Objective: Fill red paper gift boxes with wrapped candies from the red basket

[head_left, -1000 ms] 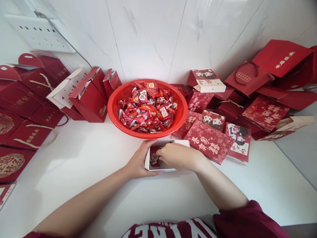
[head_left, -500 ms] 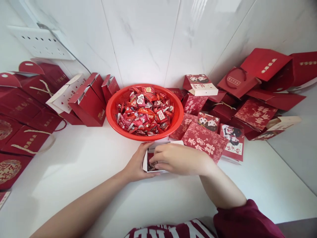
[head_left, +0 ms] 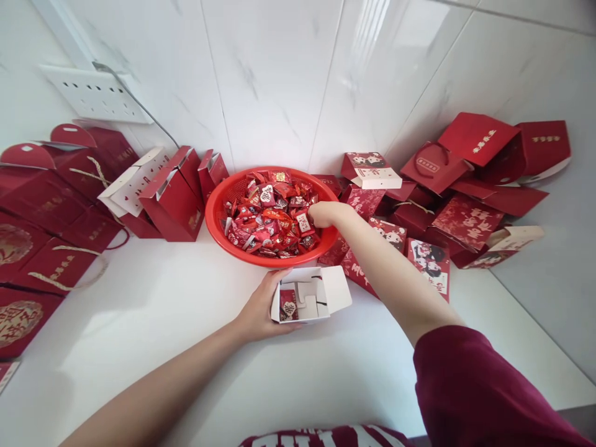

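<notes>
My left hand is wrapped round the left end of a small white-lined box. The box stands open towards me, its flap folded out to the right. One red wrapped candy lies inside at the left, and the white bottom shows beside it. Above, my right hand reaches over the right rim of a red basket heaped with red wrapped candies. Its fingers are curled down among the candies at the right side, and the fingertips are mostly hidden.
Red gift bags and boxes stand on the left, some with rope handles. More red boxes are piled at the right. Behind rises a white tiled wall with a socket panel and a grey cable.
My right hand has left the small box and moved up to the basket's right side. The box's inside and its candy now show. The view has shifted slightly.
</notes>
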{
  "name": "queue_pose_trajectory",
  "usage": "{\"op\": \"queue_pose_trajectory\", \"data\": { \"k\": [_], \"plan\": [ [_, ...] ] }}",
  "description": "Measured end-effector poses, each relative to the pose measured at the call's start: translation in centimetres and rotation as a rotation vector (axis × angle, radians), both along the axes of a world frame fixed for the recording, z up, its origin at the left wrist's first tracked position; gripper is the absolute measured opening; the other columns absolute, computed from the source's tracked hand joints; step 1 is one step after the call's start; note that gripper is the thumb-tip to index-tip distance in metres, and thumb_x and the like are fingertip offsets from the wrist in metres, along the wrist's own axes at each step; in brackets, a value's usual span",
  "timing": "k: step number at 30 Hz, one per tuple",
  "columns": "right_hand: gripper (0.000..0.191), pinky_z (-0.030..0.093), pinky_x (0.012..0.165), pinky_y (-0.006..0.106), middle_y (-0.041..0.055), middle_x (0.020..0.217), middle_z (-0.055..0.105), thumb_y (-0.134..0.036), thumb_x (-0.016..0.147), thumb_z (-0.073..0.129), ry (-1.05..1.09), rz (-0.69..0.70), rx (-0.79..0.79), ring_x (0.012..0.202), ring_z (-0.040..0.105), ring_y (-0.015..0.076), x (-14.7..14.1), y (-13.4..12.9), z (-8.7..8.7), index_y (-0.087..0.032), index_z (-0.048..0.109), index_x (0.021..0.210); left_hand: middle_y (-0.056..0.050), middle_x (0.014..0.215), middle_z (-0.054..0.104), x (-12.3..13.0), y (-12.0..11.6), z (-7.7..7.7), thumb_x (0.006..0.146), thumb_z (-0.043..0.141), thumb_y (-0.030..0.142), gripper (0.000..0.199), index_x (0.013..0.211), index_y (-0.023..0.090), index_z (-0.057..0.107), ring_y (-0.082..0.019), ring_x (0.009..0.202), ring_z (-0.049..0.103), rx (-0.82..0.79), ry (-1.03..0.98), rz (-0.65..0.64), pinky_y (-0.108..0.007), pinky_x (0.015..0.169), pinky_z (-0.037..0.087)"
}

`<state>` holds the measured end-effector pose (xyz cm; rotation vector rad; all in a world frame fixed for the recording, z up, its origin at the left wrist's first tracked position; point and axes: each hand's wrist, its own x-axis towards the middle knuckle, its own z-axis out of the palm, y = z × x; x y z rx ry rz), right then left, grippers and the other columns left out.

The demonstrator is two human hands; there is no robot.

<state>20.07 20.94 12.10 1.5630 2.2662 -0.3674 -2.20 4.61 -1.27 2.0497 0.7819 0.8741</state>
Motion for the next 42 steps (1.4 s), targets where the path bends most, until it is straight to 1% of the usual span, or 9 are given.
{"op": "queue_pose_trajectory", "data": {
  "k": [4, 10, 19, 23, 26, 32, 35, 39, 42],
  "plan": [
    [0.043, 0.052, 0.073, 0.026, 0.0109, 0.094, 0.076, -0.021, 0.071, 0.076, 0.034, -0.018, -0.112, 0.08, 0.071, 0.0215, -0.2, 1.2, -2.4, -0.009, 0.069, 0.112, -0.013, 0.143, 0.04, 0.0, 0.0, 0.1, 0.068, 0.084, 0.045, 0.104, 0.151, 0.029, 0.024, -0.035, 0.13, 0.046, 0.0, 0.004, -0.006, -0.049, 0.108, 0.042],
    [0.025, 0.049, 0.071, 0.027, 0.0107, 0.089, 0.074, -0.022, 0.071, 0.075, 0.182, -0.014, -0.049, 0.082, 0.069, 0.0228, 0.8, 1.2, -3.0, -0.01, 0.072, 0.092, -0.013, 0.143, 0.039, 0.0, 0.1, 0.0, 0.068, 0.085, 0.045, 0.105, 0.151, 0.031, 0.022, -0.036, 0.13, 0.046, -0.016, -0.007, -0.017, -0.053, 0.107, 0.042],
    [0.03, 0.049, 0.07, 0.023, 0.002, 0.079, 0.07, -0.023, 0.088, 0.059, 0.591, -0.098, 0.125, 0.072, 0.067, 0.0131, 3.2, -3.8, -1.9, -0.013, 0.063, 0.116, -0.014, 0.143, 0.04, 0.1, 0.0, -0.2, 0.066, 0.086, 0.044, 0.105, 0.151, 0.031, 0.025, -0.037, 0.13, 0.046, -0.015, -0.042, 0.001, -0.056, 0.107, 0.042],
    [0.027, 0.048, 0.071, 0.027, -0.0005, 0.075, 0.066, -0.026, 0.086, 0.059, 0.914, -0.163, 0.247, 0.071, 0.066, 0.0145, 4.0, -6.4, -2.1, -0.016, 0.064, 0.112, -0.014, 0.144, 0.039, 0.1, 0.0, -0.4, 0.066, 0.085, 0.044, 0.106, 0.151, 0.031, 0.024, -0.037, 0.13, 0.047, -0.025, -0.049, -0.013, -0.056, 0.107, 0.042],
    [0.021, 0.051, 0.075, 0.029, -0.0001, 0.076, 0.068, -0.025, 0.085, 0.06, 1.104, -0.217, 0.219, 0.074, 0.069, 0.0163, 3.9, -7.6, -2.8, -0.017, 0.059, 0.104, -0.014, 0.145, 0.038, 0.1, 0.0, -0.6, 0.067, 0.085, 0.043, 0.106, 0.152, 0.03, 0.023, -0.037, 0.132, 0.046, -0.028, -0.045, -0.016, -0.056, 0.109, 0.04],
    [0.008, 0.05, 0.084, 0.031, 0.0026, 0.088, 0.069, -0.025, 0.086, 0.059, 1.146, -0.222, 0.371, 0.084, 0.067, 0.0172, 3.0, -8.1, -3.8, -0.019, 0.055, 0.09, -0.015, 0.147, 0.037, 0.1, 0.1, -0.5, 0.066, 0.086, 0.044, 0.107, 0.152, 0.029, 0.024, -0.037, 0.133, 0.044, -0.029, -0.043, -0.019, -0.054, 0.11, 0.039],
    [0.011, 0.049, 0.084, 0.031, 0.0025, 0.09, 0.067, -0.027, 0.09, 0.057, 1.168, -0.166, 0.366, 0.086, 0.064, 0.0166, 3.1, -8.6, -3.3, -0.019, 0.057, 0.097, -0.014, 0.147, 0.036, 0.1, 0.1, -0.4, 0.066, 0.086, 0.044, 0.107, 0.152, 0.03, 0.023, -0.037, 0.135, 0.042, -0.028, -0.041, -0.027, -0.055, 0.111, 0.037],
    [0.017, 0.051, 0.08, 0.029, 0.003, 0.096, 0.066, -0.032, 0.094, 0.055, 1.288, -0.104, 0.279, 0.086, 0.063, 0.0151, 3.8, -10.6, -1.2, -0.02, 0.058, 0.105, -0.014, 0.145, 0.038, 0.2, 0.2, -0.2, 0.066, 0.086, 0.044, 0.105, 0.151, 0.031, 0.024, -0.037, 0.132, 0.044, -0.022, -0.037, -0.017, -0.054, 0.109, 0.04],
    [0.018, 0.051, 0.079, 0.028, 0.0045, 0.103, 0.069, -0.029, 0.097, 0.053, 1.182, 0.017, 0.139, 0.089, 0.065, 0.0156, 3.8, -12.8, 0.7, -0.02, 0.062, 0.109, -0.014, 0.142, 0.041, 0.3, 0.3, 0.0, 0.066, 0.086, 0.045, 0.105, 0.15, 0.029, 0.025, -0.038, 0.129, 0.047, -0.008, -0.017, -0.016, -0.054, 0.107, 0.042]
  ]
}}
